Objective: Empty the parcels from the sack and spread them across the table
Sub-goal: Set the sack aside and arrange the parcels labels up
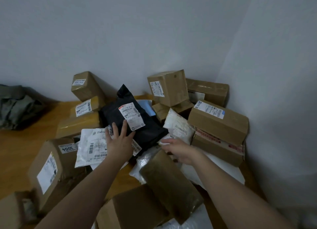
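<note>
Readable writing is sparse: the brown box at lower left carries a small sticker reading "3004" upside down, and a box leaning on the wall at upper centre-left has a label reading "174-3404" as far as can be told. Other shipping labels show barcodes only; their print is too blurred to read.

The left hand lies flat, fingers straight and spread, with fingertips on the black mailer bag at frame centre and palm over a white mailer. The right hand reaches left with fingers loosely extended, resting at the top end of a dark brown taped parcel; it grips nothing that can be seen.

The parcels lie heaped across the wooden counter, crowded toward the wall corner at right. A white padded bag lies between the black mailer and a labelled box stacked on a red-printed carton. An upright box stands behind them. A grey-green sack sits crumpled at the left edge, well apart from the heap.
</note>
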